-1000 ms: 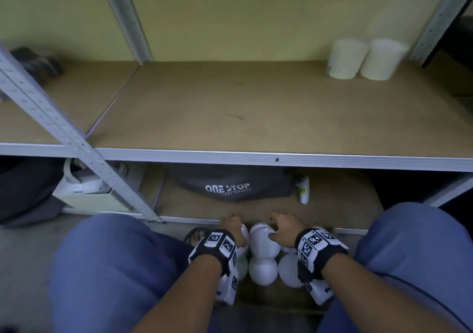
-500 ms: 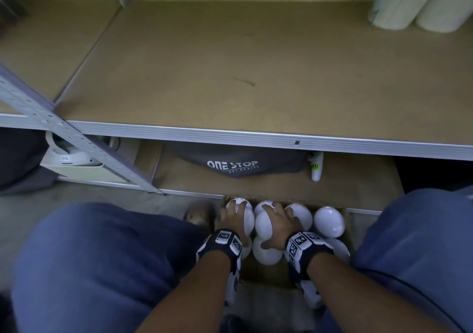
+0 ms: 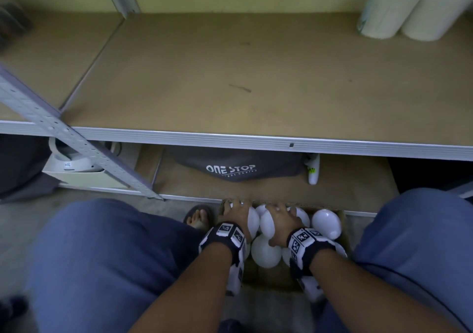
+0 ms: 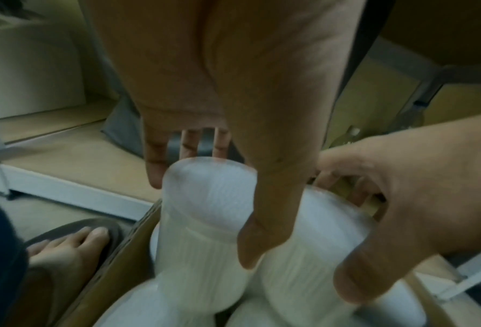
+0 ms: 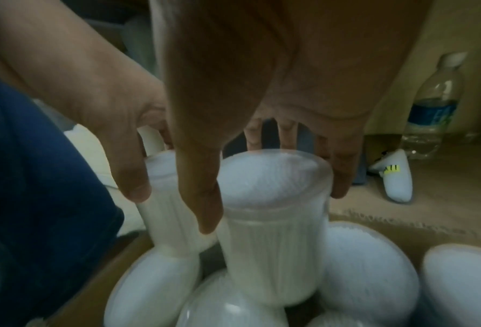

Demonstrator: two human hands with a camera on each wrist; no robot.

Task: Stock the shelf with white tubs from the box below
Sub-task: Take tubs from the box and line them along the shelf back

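A cardboard box (image 3: 345, 233) on the floor between my knees holds several white tubs (image 3: 326, 221). My left hand (image 3: 236, 213) grips one tub (image 4: 205, 212) from above, thumb on its near side and fingers over the far side; it stands higher than the tubs below. My right hand (image 3: 281, 220) grips a second tub (image 5: 273, 230) the same way, right beside the first. Two white tubs (image 3: 412, 7) stand at the back right of the shelf board (image 3: 230, 76) above.
A grey metal upright (image 3: 64, 138) slants across the left. Under the shelf lie a dark "ONE STOP" bag (image 3: 230, 169), a small white bottle (image 3: 313, 171) and a water bottle (image 5: 432, 106). My sandalled foot (image 3: 198, 216) is left of the box.
My view has dipped and moved closer to the shelf and box. Both hands went from resting on the tub tops to gripping one tub each, now raised above their neighbours.
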